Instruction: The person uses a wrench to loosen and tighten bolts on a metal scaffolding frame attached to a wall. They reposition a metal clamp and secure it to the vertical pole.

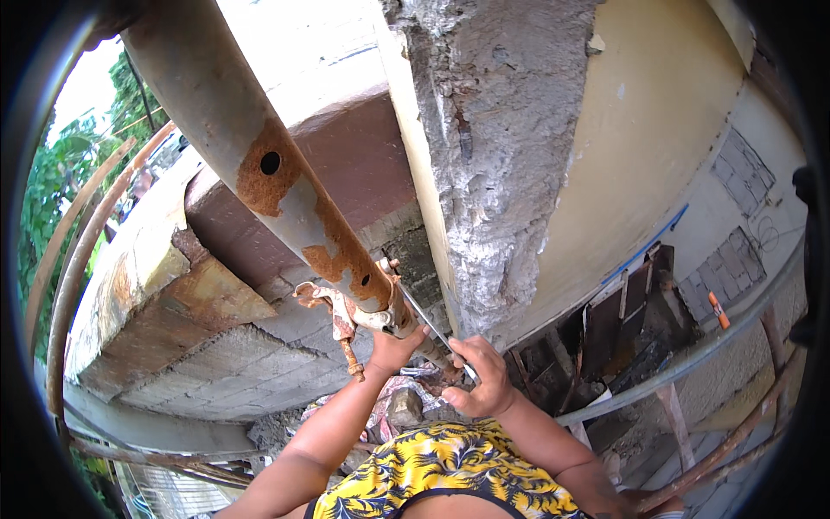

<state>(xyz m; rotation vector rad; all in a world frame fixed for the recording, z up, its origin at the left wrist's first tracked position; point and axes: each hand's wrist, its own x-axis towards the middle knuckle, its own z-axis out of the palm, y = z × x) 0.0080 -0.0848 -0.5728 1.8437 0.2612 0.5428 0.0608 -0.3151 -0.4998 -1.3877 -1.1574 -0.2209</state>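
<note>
A rusty scaffold pipe point(285, 186), grey with orange rust patches and holes, slants down from the upper left toward me. Around its lower end sits a corroded scaffold clamp point(344, 307) with a rusted bolt point(353, 362) hanging from it. Just below the clamp, my left hand point(396, 350) is closed around the pipe; most of its fingers are hidden behind it. My right hand point(484, 378) grips a slim silver tool that looks like a wrench point(425, 313). Its far end reaches up to the clamp's right side, by another bolt point(391, 265); the exact contact is too small to tell.
A broken concrete column point(506, 164) rises ahead, with a yellowish wall point(653, 130) to its right. Block wall point(251, 372) lies at left. Curved metal rails point(65, 303) surround me. An orange marker-like object point(718, 310) rests at the right rail. Rubble and sacks point(402, 406) lie below.
</note>
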